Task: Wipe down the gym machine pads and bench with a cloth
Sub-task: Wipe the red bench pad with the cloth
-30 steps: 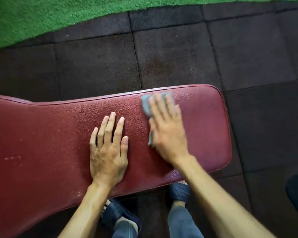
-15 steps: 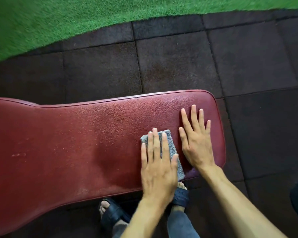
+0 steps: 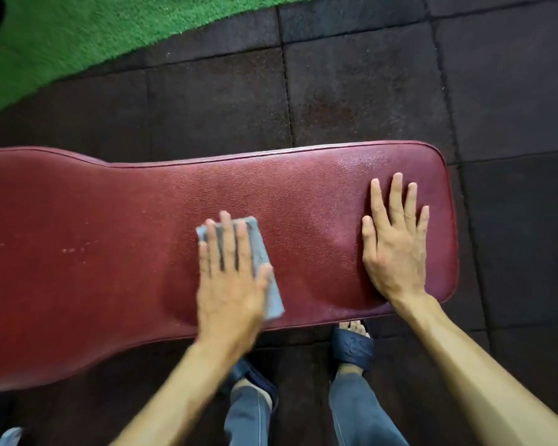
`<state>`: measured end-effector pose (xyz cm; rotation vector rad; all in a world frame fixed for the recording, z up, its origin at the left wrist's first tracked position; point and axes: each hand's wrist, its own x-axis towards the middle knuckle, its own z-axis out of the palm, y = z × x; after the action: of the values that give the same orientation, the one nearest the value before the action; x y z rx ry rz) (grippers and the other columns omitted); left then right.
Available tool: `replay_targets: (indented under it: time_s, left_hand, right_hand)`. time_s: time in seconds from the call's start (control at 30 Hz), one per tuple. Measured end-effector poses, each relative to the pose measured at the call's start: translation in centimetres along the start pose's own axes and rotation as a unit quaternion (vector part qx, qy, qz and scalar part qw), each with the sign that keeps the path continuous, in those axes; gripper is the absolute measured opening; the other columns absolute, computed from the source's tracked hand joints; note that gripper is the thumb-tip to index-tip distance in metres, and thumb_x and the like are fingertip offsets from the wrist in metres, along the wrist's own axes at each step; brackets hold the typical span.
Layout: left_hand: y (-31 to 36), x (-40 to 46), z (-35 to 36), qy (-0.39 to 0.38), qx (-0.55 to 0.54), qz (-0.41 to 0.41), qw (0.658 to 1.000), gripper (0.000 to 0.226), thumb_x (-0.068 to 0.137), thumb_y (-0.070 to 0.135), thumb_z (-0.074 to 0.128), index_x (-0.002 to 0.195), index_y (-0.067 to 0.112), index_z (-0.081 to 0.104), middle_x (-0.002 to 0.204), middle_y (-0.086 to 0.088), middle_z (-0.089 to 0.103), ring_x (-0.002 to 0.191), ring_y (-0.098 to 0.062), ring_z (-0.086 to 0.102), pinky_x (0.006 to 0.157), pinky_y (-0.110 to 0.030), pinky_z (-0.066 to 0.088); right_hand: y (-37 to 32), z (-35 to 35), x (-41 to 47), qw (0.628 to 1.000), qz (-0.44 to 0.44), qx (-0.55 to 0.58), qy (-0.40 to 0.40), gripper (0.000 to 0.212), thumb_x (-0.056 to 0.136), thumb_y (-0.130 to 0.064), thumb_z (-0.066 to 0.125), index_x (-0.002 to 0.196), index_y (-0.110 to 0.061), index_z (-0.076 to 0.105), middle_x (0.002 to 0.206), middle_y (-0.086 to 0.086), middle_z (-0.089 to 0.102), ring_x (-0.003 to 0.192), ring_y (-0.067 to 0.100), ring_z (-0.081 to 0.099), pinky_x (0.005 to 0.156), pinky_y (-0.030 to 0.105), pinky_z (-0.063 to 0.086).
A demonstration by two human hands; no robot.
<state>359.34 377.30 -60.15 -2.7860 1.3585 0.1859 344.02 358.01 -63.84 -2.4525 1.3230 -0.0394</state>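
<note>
Midway along the red padded counter (image 3: 110, 220) lay 1 folded grey cloth (image 3: 258, 243), judged light, soft and limp, best pinned flat under a spread palm as the left hand (image 3: 229, 284) did, while the right hand (image 3: 395, 249) rested splayed, empty.

The bench (image 3: 110, 252) runs left to right over floor tiles (image 3: 368, 91). On it the left hand (image 3: 231, 284) presses flat on a cloth (image 3: 261, 249) near the middle — the right hand (image 3: 395, 249) lies flat near the right end, well apart. Grass matting (image 3: 62, 43) lies behind, far left.
</note>
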Motion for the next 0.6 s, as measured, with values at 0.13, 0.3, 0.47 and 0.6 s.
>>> replay_targets:
  time_s: [0.13,0.3,0.47,0.6]
  left_hand:
    - [6.0,2.7,0.1,0.019,-0.074,-0.047,0.996,0.074,0.102,0.053,0.027,0.150,-0.004,0.026,0.158,-0.030,0.016,0.147,-0.049,0.010,0.121,-0.057,0.012]
    - [-0.4,10.6,-0.8,0.028,-0.003,-0.018,0.999,0.065,0.099,0.043,0.027,0.155,0.011,0.020,0.163,-0.013,0.014,0.151,-0.033,0.009,0.123,-0.051,0.009]
    - [-5.1,0.1,-0.5,0.003,0.022,-0.048,0.999,0.067,0.102,0.042,0.019,0.155,0.004,0.005,0.163,-0.021,-0.001,0.151,-0.040,-0.001,0.121,-0.056,0.011]
    - [0.3,-1.4,0.7,-0.006,-0.024,0.038,0.999,0.070,0.099,0.044,0.031,0.155,0.009,0.009,0.163,-0.019,0.007,0.151,-0.039,0.005,0.122,-0.052,0.010]
  right_hand:
    - [-2.3,0.3,-0.1,0.999,-0.032,0.018,0.000,0.059,0.099,-0.038,0.028,0.155,-0.024,0.015,0.165,0.007,0.005,0.152,0.033,-0.002,0.121,0.058,0.009]
    - [-5.4,0.7,1.4,0.999,-0.052,0.008,0.012,0.057,0.100,-0.046,0.030,0.154,-0.031,0.020,0.165,0.008,0.007,0.152,0.035,-0.001,0.118,0.059,0.005]
    - [-6.3,1.0,1.2,0.999,-0.050,0.003,0.006,0.058,0.101,-0.047,0.029,0.155,-0.030,0.016,0.165,0.008,0.003,0.152,0.034,-0.005,0.119,0.060,0.001]
    - [-7.8,1.5,0.9,0.995,-0.097,-0.004,0.015,0.052,0.102,-0.042,0.030,0.153,-0.032,0.024,0.164,0.007,0.011,0.152,0.034,0.002,0.119,0.060,0.006]
